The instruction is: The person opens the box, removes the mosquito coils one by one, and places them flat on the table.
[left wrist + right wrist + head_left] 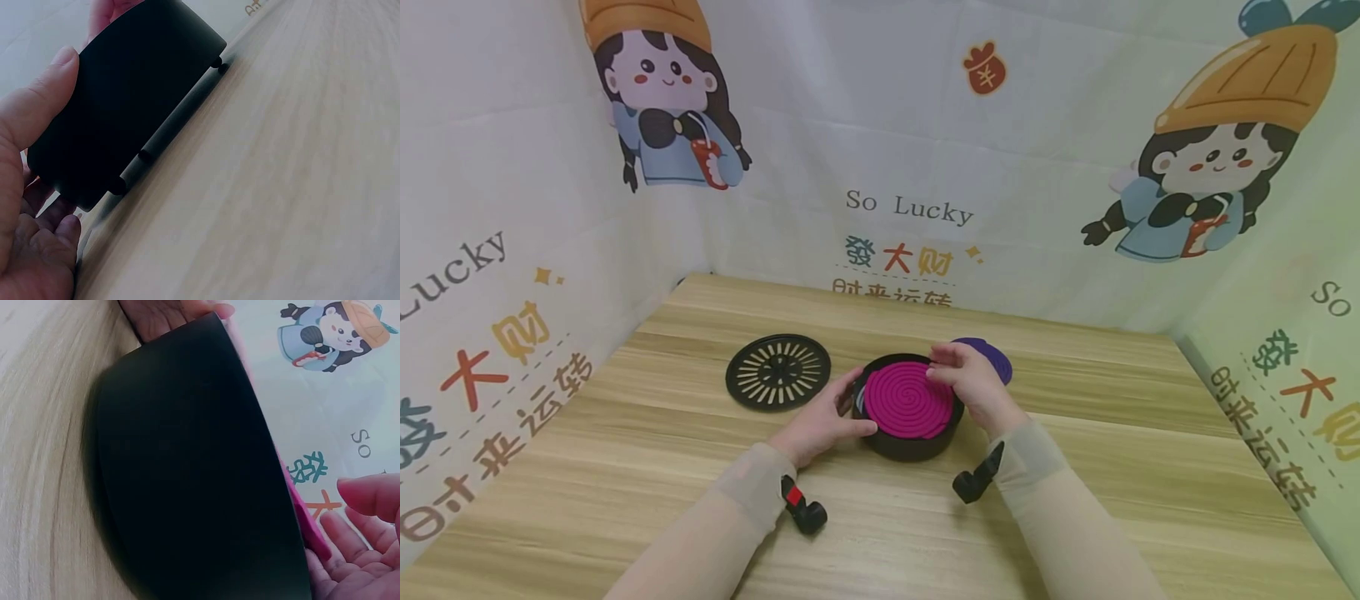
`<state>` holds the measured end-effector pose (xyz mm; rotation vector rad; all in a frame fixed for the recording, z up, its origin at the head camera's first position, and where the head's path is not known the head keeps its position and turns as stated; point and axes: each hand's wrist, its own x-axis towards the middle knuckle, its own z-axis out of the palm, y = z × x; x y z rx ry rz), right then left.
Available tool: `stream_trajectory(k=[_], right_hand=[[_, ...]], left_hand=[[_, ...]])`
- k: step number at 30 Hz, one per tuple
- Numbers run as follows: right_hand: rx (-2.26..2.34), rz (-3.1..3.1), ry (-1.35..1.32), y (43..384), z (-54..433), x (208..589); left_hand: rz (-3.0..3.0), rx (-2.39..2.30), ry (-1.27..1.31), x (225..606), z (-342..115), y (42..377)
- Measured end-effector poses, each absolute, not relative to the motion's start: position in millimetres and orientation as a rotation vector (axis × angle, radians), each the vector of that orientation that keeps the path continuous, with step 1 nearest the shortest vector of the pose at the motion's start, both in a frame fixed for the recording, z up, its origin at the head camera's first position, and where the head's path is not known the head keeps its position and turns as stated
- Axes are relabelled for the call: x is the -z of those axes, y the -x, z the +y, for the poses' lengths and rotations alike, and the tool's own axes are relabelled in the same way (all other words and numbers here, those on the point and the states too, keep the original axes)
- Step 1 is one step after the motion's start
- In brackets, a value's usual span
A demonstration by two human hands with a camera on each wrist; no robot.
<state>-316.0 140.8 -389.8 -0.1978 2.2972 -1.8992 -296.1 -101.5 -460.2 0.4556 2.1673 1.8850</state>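
Note:
A round black mosquito coil holder (910, 450) stands on the table, with a magenta mosquito coil (910, 398) lying in its open top, its edge tilted up at the rim. My left hand (820, 421) grips the holder's left side, thumb on the near wall and fingers round the far side. Over the right rim is my right hand (977, 383), its fingers loosely bent beside the coil's edge. In the right wrist view, thumb and fingers stand apart with nothing pinched between them; the coil's edge (312, 531) lies close to the fingers. Small feet show under the holder in the left wrist view.
A black slotted round lid (778, 371) lies flat on the table to the left. Behind my right hand lies a purple coil (997, 358), partly hidden. Printed cloth walls (805, 167) border the wooden table (1097, 500) at the back and sides.

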Motion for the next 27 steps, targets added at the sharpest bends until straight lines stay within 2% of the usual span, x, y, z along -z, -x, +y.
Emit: stream_trajectory(k=[15, 27], right_hand=[[2.147, 2.179, 0.119, 317.9, 136.3, 390.5], [2.139, 2.026, 0.029, 319.3, 137.8, 394.3]], left_hand=[[2.152, -1.889, -0.467, 461.8, -101.9, 297.9], [2.142, -1.893, -0.464, 459.7, -101.8, 296.5]])
